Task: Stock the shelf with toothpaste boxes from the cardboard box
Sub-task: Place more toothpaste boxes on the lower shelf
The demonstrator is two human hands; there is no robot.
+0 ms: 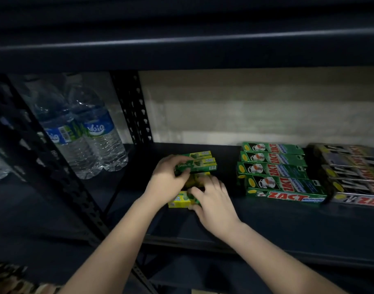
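Small green and yellow Darlie toothpaste boxes (200,164) lie in a short row on the dark shelf board (266,217). My left hand (168,181) grips the second green box from the back, thumb on its front face. My right hand (213,200) holds the nearest yellow-ended box (178,201) at its right end, fingers curled over it. A box between the hands is mostly hidden. The cardboard box is out of view.
Green Zact toothpaste boxes (281,172) lie stacked in a row to the right, with black Zact boxes (355,179) beyond them. Two water bottles (92,136) stand in the left bay behind a perforated black upright (133,107). An upper shelf (182,43) overhangs.
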